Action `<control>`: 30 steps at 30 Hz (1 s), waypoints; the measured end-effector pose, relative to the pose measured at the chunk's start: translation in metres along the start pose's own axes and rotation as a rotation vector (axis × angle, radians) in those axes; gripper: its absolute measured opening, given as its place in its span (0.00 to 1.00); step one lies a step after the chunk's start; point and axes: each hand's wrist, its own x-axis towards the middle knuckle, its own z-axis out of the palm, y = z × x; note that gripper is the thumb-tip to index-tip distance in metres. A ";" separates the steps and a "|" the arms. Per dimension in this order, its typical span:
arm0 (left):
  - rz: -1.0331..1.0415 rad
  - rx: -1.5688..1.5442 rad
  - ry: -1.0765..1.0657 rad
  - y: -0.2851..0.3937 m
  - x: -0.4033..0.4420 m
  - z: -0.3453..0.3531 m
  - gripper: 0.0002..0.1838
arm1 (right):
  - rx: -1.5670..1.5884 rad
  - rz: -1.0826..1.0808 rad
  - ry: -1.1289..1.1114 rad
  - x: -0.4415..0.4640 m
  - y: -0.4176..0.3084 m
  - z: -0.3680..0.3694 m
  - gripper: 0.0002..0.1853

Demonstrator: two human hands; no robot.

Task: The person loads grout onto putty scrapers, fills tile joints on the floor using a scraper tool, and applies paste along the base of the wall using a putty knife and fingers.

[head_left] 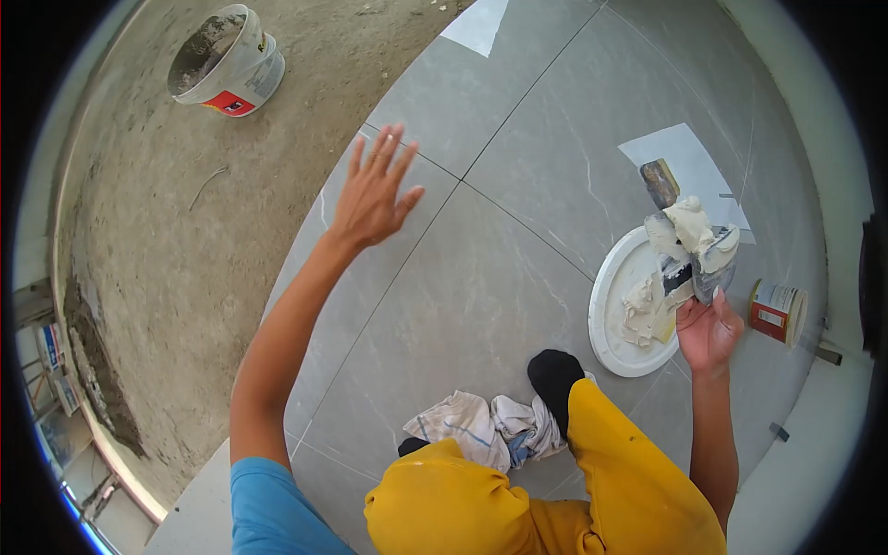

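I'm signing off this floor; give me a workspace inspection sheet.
Surface: grey veined floor tiles, beside bare brown ground.
Job's things: flat grey tool loaded with white paste; round white plastic lid carrying more paste.
Clutter: crumpled whitish cloths; brown rectangular block overlapping white paper sheet; round red-labelled tin.
Hands: right hand holds the tool; left hand open, tile contact unclear.
Cables: nothing certain; thin strand on the ground, unidentified.
Surroundings: red-labelled white plastic bucket on the ground; pale wall.
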 end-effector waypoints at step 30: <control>-0.498 -0.600 0.245 0.037 -0.143 -0.084 0.19 | -0.101 0.196 -0.260 0.026 0.072 0.020 0.18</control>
